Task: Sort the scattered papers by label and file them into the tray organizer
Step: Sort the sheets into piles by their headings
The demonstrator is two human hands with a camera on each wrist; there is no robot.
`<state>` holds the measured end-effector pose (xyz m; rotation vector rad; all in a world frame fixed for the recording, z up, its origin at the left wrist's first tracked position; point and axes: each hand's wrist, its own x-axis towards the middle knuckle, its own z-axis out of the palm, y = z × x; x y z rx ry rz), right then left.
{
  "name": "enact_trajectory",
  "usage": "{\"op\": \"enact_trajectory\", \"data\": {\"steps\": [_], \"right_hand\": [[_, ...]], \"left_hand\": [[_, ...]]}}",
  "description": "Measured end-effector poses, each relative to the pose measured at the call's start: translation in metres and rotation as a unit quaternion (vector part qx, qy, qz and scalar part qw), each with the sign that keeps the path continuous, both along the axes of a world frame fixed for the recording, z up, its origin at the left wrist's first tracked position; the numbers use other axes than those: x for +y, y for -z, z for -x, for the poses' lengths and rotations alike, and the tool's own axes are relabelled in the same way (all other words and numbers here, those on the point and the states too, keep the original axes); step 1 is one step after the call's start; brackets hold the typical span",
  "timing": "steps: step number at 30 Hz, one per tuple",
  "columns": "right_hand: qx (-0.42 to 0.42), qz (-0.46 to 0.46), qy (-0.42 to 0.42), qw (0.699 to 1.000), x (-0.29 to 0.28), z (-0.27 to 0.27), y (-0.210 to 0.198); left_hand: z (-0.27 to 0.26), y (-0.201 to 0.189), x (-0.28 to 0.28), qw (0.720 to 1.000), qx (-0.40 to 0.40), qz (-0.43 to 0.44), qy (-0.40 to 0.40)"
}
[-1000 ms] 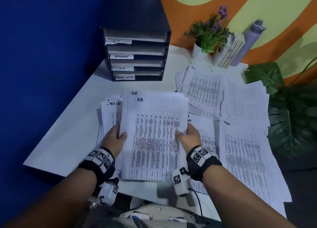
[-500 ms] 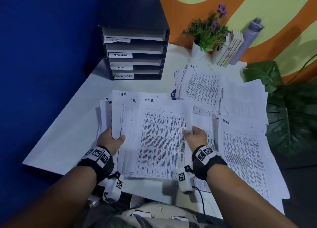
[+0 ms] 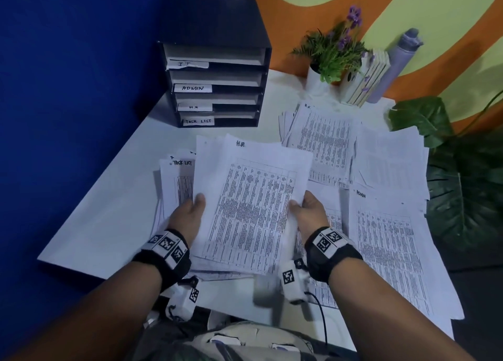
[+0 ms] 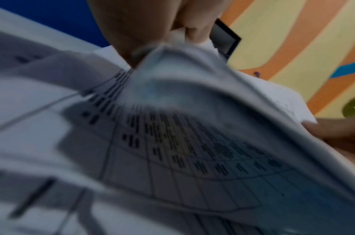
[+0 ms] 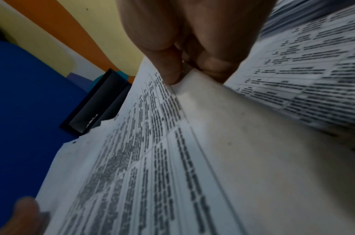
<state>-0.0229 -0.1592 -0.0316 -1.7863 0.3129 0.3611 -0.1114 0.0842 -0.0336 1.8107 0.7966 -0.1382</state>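
Both hands grasp the stack of H.R. papers at centre frame, left hand and right hand pinching opposite edges, seemingly lifted off the table. The tray organizer stands upper left.

Potted plant: a green plant with purple flowers stood in a white pot at the desk's 1 o'clock corner.
Books: a short row of pale-spined books leaned just beside the pot, on its 3 o'clock side.
Bottle: a grey-lilac bottle leaned against the wall, touching the books at their 3 o'clock side.
Large leaves: dark green broad leaves hung past the desk's 3 o'clock edge.
Walls: a blue wall ran from 9 to 11 o'clock; an orange and yellow-green wall filled 12 to 2 o'clock.
Desk: white top.
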Motion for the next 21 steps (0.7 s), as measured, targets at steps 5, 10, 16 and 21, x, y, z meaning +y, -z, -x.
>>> {"op": "enact_trajectory", "data": {"steps": [5,10,16,21], "right_hand": [[-0.045,0.041,-0.056,0.997,0.017,-0.003,-0.016],[-0.019,0.057,-0.172,0.983,0.017,0.002,-0.023],[-0.051,0.046,0.062,0.996,-0.016,-0.028,-0.03],[-0.064,0.093,0.192,0.975,-0.066,-0.077,-0.038]], "left_hand": [[-0.01,-0.014,-0.01,0.998,-0.038,-0.039,0.028],[-0.022,-0.025,-0.003,0.995,-0.078,0.003,-0.057],[-0.027,-0.004,0.0,0.982,-0.014,-0.186,0.02],[-0.015,0.01,0.002,0.951,0.134,-0.277,0.02]]}}
